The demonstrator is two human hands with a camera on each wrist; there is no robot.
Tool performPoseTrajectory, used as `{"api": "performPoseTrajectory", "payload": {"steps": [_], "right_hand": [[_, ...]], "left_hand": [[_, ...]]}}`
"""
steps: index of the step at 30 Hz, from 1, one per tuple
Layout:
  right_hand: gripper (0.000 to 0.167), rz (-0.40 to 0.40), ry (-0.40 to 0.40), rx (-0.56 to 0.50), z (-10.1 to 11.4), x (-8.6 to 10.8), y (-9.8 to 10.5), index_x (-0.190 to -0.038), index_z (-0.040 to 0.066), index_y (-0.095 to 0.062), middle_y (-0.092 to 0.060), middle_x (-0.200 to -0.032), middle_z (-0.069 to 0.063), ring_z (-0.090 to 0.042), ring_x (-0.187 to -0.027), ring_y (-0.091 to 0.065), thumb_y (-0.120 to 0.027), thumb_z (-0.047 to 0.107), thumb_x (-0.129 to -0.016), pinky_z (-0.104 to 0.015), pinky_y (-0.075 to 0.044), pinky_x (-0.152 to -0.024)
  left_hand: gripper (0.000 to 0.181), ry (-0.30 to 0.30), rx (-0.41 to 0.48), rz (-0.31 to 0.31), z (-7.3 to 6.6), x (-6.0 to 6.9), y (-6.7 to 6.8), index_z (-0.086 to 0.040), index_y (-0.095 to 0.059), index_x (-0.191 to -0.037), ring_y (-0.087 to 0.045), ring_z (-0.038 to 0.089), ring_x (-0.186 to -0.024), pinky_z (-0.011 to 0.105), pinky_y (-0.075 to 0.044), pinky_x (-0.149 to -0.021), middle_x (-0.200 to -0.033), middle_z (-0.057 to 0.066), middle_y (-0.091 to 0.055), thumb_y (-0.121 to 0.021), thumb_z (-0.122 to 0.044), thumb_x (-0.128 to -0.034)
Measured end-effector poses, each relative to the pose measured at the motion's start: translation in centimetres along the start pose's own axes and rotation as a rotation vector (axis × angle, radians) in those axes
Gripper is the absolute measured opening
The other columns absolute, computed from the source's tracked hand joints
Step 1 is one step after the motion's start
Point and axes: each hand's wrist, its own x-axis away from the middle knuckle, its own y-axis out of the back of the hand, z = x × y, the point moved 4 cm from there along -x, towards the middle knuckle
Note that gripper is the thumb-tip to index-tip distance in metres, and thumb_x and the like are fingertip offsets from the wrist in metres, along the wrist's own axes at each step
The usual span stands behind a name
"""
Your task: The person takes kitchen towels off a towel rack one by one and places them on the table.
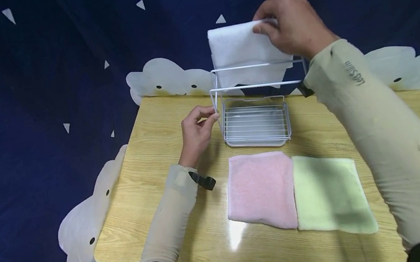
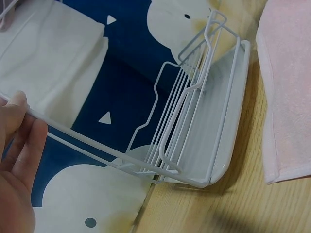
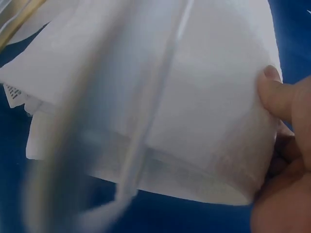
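Observation:
A white wire rack (image 1: 256,86) with two upper bars stands at the back of the table. My left hand (image 1: 197,130) pinches its left upright between thumb and fingers; the left wrist view shows the same grip on the thin rod (image 2: 97,141). Above the rack, my right hand (image 1: 294,23) holds a folded white towel (image 1: 237,44) by its upper right edge. The towel hangs down by the upper bars, and a bar crosses in front of it. Whether any layer lies over a bar, I cannot tell. Blurred rods partly cover the towel in the right wrist view.
A pink towel (image 1: 261,191) and a light green towel (image 1: 329,194) lie flat side by side in front of the rack. Under the rack's wire shelf sits a white tray (image 2: 233,121). Dark blue cloth (image 1: 57,50) with cloud shapes surrounds the wooden table (image 1: 148,159).

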Motion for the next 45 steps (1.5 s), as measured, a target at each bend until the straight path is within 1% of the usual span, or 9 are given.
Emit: {"api": "performPoseTrajectory", "payload": {"steps": [7, 11, 18, 25, 28, 32, 34, 40, 45], "right_hand": [[0.033, -0.013, -0.014, 0.002, 0.8, 0.5, 1.1, -0.124, -0.002, -0.068, -0.059, -0.125, -0.019, -0.031, -0.109, -0.052, -0.054, 0.022, -0.106, -0.048, -0.052, -0.099], [0.033, -0.043, 0.003, 0.016, 1.3, 0.7, 1.9, -0.124, -0.002, -0.068, -0.059, -0.126, -0.020, -0.031, -0.110, -0.052, -0.054, 0.021, -0.106, -0.048, -0.051, -0.100], [0.033, -0.095, 0.008, 0.031, 2.0, 1.1, 3.4, -0.125, -0.002, -0.068, -0.059, -0.128, -0.020, -0.033, -0.115, -0.056, -0.054, 0.020, -0.106, -0.049, -0.049, -0.103], [0.032, -0.144, -0.021, 0.048, 2.4, 1.2, 4.9, -0.127, -0.001, -0.067, -0.059, -0.129, -0.019, -0.032, -0.118, -0.057, -0.055, 0.019, -0.105, -0.047, -0.047, -0.105], [0.031, -0.163, -0.023, 0.047, 2.8, 1.4, 5.3, -0.126, 0.000, -0.068, -0.060, -0.128, -0.018, -0.032, -0.114, -0.058, -0.056, 0.018, -0.104, -0.047, -0.049, -0.104], [0.031, -0.184, -0.047, 0.020, 3.4, 1.6, 5.8, -0.127, 0.004, -0.069, -0.061, -0.132, -0.013, -0.031, -0.117, -0.061, -0.055, 0.019, -0.105, -0.045, -0.047, -0.104], [0.032, -0.197, -0.061, 0.011, 3.6, 1.7, 6.3, -0.130, 0.007, -0.067, -0.060, -0.136, -0.009, -0.029, -0.122, -0.059, -0.053, 0.020, -0.105, -0.041, -0.044, -0.107], [0.032, -0.232, 0.001, 0.047, 4.1, 1.5, 7.4, -0.131, 0.006, -0.065, -0.060, -0.137, -0.008, -0.027, -0.125, -0.058, -0.052, 0.021, -0.106, -0.039, -0.040, -0.111], [0.032, -0.235, 0.025, 0.057, 4.4, 1.5, 7.6, -0.130, 0.005, -0.066, -0.059, -0.138, -0.009, -0.027, -0.125, -0.057, -0.051, 0.020, -0.106, -0.039, -0.040, -0.111]], "left_hand": [[0.013, 0.001, 0.017, 0.003, 2.4, -0.2, -0.1, 0.009, -0.068, -0.102, -0.067, 0.024, -0.092, 0.028, -0.060, -0.076, -0.103, 0.026, -0.068, -0.071, 0.006, -0.0898], [0.012, -0.016, 0.020, 0.009, 2.6, -0.3, -0.1, 0.007, -0.068, -0.101, -0.068, 0.019, -0.092, 0.031, -0.061, -0.077, -0.102, 0.021, -0.069, -0.072, 0.005, -0.0897], [0.014, 0.004, 0.017, 0.011, 2.7, -0.4, -0.3, 0.006, -0.069, -0.102, -0.067, 0.027, -0.093, 0.033, -0.061, -0.079, -0.104, 0.021, -0.069, -0.072, 0.006, -0.0886], [0.011, -0.002, 0.004, 0.015, 3.0, -0.4, -0.8, 0.004, -0.069, -0.100, -0.068, 0.021, -0.091, 0.032, -0.061, -0.078, -0.101, 0.014, -0.071, -0.073, 0.004, -0.0892], [0.010, -0.026, 0.032, 0.003, 2.6, 0.3, -1.2, 0.009, -0.065, -0.097, -0.069, 0.032, -0.084, 0.039, -0.062, -0.073, -0.097, 0.020, -0.070, -0.070, 0.011, -0.0886], [0.009, -0.082, 0.019, -0.061, 0.9, 1.3, -1.0, 0.015, -0.062, -0.093, -0.067, 0.041, -0.083, 0.043, -0.061, -0.075, -0.092, 0.028, -0.067, -0.067, 0.018, -0.0867], [0.009, -0.098, -0.017, -0.082, -0.1, 1.3, -0.7, 0.015, -0.063, -0.093, -0.068, 0.038, -0.088, 0.039, -0.061, -0.078, -0.093, 0.028, -0.068, -0.067, 0.019, -0.0864], [0.008, -0.106, -0.072, -0.018, -1.5, 0.3, -0.8, 0.013, -0.065, -0.096, -0.069, 0.035, -0.091, 0.037, -0.062, -0.074, -0.099, 0.026, -0.069, -0.068, 0.015, -0.0884], [0.009, -0.139, -0.091, -0.038, -1.4, 0.3, -0.8, 0.014, -0.064, -0.094, -0.069, 0.039, -0.088, 0.041, -0.062, -0.073, -0.095, 0.027, -0.069, -0.067, 0.019, -0.0862]]}}
